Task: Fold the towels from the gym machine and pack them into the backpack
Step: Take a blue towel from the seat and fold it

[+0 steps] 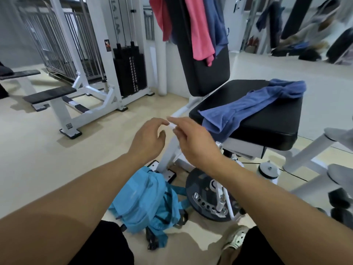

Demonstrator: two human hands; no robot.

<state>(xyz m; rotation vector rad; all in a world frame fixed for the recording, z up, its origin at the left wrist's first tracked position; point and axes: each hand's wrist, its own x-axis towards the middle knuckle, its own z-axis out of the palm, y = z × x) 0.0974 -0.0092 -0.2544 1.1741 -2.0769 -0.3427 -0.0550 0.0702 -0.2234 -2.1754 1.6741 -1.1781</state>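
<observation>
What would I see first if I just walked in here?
Two bare hands, the left hand and right hand, meet in the middle and hold nothing. A blue towel sprawls across the black seat at right. On the floor below lies a bright blue backpack.

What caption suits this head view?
Empty hands reach toward a blue towel on the gym seat, backpack below.

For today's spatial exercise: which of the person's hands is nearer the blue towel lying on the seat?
Right. The right hand hovers just beside the blue towel's hanging corner; the left hand is farther off, beyond the right one.
</observation>
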